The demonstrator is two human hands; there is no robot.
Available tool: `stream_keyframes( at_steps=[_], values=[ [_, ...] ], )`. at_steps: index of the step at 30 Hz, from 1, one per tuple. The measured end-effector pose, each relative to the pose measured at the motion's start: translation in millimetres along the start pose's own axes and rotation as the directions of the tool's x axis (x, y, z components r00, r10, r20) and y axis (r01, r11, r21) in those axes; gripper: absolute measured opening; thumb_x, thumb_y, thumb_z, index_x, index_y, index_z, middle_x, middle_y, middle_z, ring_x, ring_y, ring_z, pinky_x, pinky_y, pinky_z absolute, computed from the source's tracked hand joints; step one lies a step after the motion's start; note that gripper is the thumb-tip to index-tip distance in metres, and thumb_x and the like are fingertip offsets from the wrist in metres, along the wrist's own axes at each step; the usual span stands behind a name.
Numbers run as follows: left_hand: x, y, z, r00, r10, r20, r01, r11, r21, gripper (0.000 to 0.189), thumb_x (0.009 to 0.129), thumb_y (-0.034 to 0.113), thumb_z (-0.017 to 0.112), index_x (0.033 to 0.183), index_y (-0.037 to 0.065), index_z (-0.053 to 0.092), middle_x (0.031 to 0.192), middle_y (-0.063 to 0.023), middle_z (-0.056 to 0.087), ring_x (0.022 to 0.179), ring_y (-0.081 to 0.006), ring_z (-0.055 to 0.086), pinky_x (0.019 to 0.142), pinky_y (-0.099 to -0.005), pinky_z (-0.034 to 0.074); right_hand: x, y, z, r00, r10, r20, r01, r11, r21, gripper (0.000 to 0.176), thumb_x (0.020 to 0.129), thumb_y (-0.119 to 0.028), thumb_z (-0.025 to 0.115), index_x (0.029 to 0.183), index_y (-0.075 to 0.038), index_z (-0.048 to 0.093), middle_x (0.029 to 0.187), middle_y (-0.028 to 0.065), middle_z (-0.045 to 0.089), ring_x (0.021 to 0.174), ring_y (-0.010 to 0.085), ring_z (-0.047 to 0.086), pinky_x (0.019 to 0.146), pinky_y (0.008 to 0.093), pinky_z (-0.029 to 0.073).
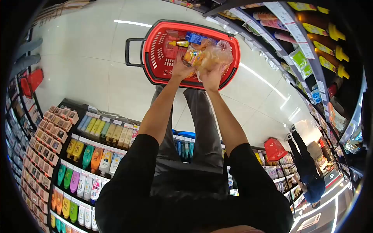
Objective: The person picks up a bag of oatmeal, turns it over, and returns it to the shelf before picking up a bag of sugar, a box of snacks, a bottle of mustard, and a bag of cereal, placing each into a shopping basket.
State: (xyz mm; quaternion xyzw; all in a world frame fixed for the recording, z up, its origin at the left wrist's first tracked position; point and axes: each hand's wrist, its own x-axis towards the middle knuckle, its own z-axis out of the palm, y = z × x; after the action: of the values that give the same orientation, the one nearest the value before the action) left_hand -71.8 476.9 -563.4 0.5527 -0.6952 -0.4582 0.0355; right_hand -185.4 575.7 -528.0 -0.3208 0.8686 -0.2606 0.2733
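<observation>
A red shopping basket with black handles sits on the floor in front of my legs. Both my hands reach down into it. My left hand has its fingers closed at the side of a yellow and orange printed packet. At the lower side of a clear, knotted plastic bag with pale yellowish contents, my right hand grips the plastic, its fingertips partly hidden. Behind the packet lie a blue box and a small bottle with a yellow cap.
Shelves of bottles stand behind me at lower left. Another shelf with yellow-capped bottles curves along the right. A person in dark clothes stands farther off, near a second red basket. Pale tiles cover the floor.
</observation>
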Motion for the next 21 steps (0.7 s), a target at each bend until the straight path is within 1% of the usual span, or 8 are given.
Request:
stream_keyframes(
  at_steps=[4, 7, 10, 12, 13, 16, 19, 21],
  values=[
    [3, 9, 12, 0.939, -0.248, 0.239, 0.231, 0.968, 0.097, 0.082, 0.053, 0.036, 0.077, 0.115, 0.005, 0.033, 0.104, -0.0202, 0.051, 0.103, -0.0337, 0.049, 0.084, -0.0414, 0.042, 11, -10, -33, 0.974, 0.060, -0.217, -0.094, 0.985, -0.146, 0.067, 0.065, -0.020, 0.068, 0.117, 0.005, 0.033, 0.106, 0.0248, 0.042, 0.095, 0.0384, 0.045, 0.082, 0.0418, 0.040],
    [-3, 14, 15, 0.973, -0.155, 0.173, 0.112, 0.965, 0.239, 0.068, 0.056, 0.031, 0.076, 0.107, 0.006, 0.038, 0.096, -0.0175, 0.052, 0.096, -0.0341, 0.050, 0.081, -0.0432, 0.042, 10, 4, -37, 0.974, 0.141, -0.179, -0.177, 0.961, -0.211, 0.078, 0.063, -0.024, 0.072, 0.122, 0.006, 0.029, 0.117, 0.0261, 0.036, 0.107, 0.0391, 0.041, 0.087, 0.0433, 0.038],
    [-22, 39, -2, 0.998, 0.047, 0.037, -0.057, 0.943, 0.328, 0.060, 0.058, 0.025, 0.074, 0.102, 0.003, 0.040, 0.088, -0.0195, 0.052, 0.081, -0.0382, 0.053, 0.072, -0.0434, 0.045, 13, 10, -38, 0.950, 0.311, -0.023, -0.311, 0.950, 0.013, 0.073, 0.066, -0.025, 0.070, 0.121, 0.004, 0.031, 0.117, 0.0262, 0.039, 0.110, 0.0373, 0.041, 0.088, 0.0421, 0.038],
    [-36, 44, -8, 0.997, 0.066, -0.027, -0.055, 0.955, 0.291, 0.059, 0.057, 0.022, 0.074, 0.102, 0.003, 0.040, 0.088, -0.0189, 0.051, 0.082, -0.0381, 0.052, 0.072, -0.0436, 0.044, 14, 10, -48, 0.849, 0.336, 0.408, -0.454, 0.858, 0.239, 0.066, 0.069, -0.029, 0.068, 0.117, 0.003, 0.036, 0.114, 0.0247, 0.045, 0.107, 0.0366, 0.044, 0.091, 0.0391, 0.036],
    [-41, 45, -12, 0.993, 0.085, -0.085, -0.063, 0.969, 0.239, 0.059, 0.056, 0.019, 0.074, 0.102, 0.002, 0.040, 0.087, -0.0183, 0.049, 0.082, -0.0381, 0.051, 0.073, -0.0438, 0.043, 11, 10, -43, 0.849, 0.331, 0.413, -0.454, 0.856, 0.247, 0.066, 0.069, -0.029, 0.068, 0.117, 0.003, 0.036, 0.114, 0.0247, 0.045, 0.107, 0.0366, 0.044, 0.091, 0.0391, 0.036],
    [-51, 60, -46, 0.991, -0.056, -0.119, 0.063, 0.996, 0.059, 0.055, 0.058, 0.016, 0.074, 0.100, 0.000, 0.042, 0.091, -0.0176, 0.050, 0.085, -0.0346, 0.051, 0.075, -0.0413, 0.043, 4, 20, -25, 0.903, 0.345, 0.256, -0.330, 0.939, -0.098, 0.065, 0.069, -0.029, 0.068, 0.116, 0.003, 0.037, 0.115, 0.0248, 0.046, 0.106, 0.0376, 0.045, 0.092, 0.0399, 0.036],
    [-47, 33, -73, 0.970, -0.159, -0.184, 0.106, 0.958, -0.266, 0.050, 0.058, 0.019, 0.074, 0.094, -0.001, 0.046, 0.088, -0.0183, 0.055, 0.081, -0.0330, 0.056, 0.071, -0.0396, 0.045, 11, 22, -25, 0.943, 0.326, -0.074, -0.332, 0.938, -0.099, 0.075, 0.066, -0.034, 0.069, 0.119, 0.003, 0.033, 0.120, 0.0272, 0.040, 0.108, 0.0396, 0.042, 0.093, 0.0424, 0.035],
    [-45, 38, -104, 0.949, -0.274, -0.154, 0.238, 0.947, -0.216, 0.051, 0.059, 0.022, 0.073, 0.094, -0.003, 0.046, 0.088, -0.0193, 0.057, 0.079, -0.0334, 0.057, 0.071, -0.0383, 0.046, 27, 44, -21, 0.919, 0.356, -0.172, -0.371, 0.927, -0.062, 0.083, 0.063, -0.035, 0.071, 0.123, 0.003, 0.028, 0.122, 0.0261, 0.038, 0.110, 0.0368, 0.042, 0.094, 0.0411, 0.035]
  ],
)
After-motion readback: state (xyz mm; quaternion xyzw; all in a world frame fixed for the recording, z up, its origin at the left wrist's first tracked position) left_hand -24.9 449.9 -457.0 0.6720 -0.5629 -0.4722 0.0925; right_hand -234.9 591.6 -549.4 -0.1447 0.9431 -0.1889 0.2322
